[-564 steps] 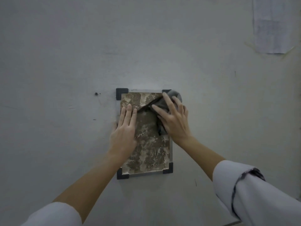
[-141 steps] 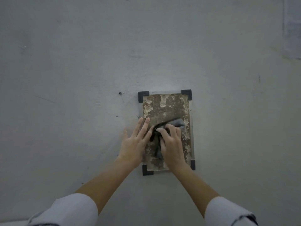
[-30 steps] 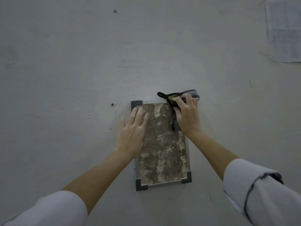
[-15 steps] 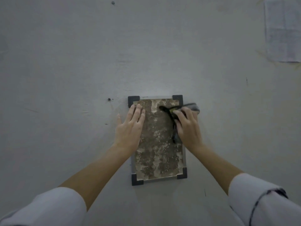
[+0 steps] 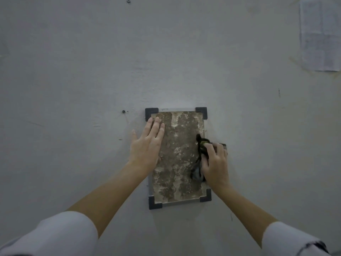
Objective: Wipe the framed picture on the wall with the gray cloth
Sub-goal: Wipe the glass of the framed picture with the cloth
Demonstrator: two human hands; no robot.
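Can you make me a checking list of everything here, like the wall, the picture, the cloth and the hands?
Surface: gray wall, scuffed, a few small dark marks.
Job's things: framed picture with dark corner pieces; gray cloth at its right edge.
Clutter: paper sheet stuck up top right.
Grippers: left hand flat on the picture's left side; right hand pressing the cloth.
Cables: nothing seen.
Surroundings: white sleeves.

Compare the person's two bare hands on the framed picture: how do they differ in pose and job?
The left hand lies flat and open, fingers straight, on the left edge of the brown mottled picture in its dark-cornered frame; the right hand is curled over the bunched gray cloth, pressing it on the right edge. The left holds nothing; the right grips the cloth. The left sits higher, the right lower. Both touch the picture.
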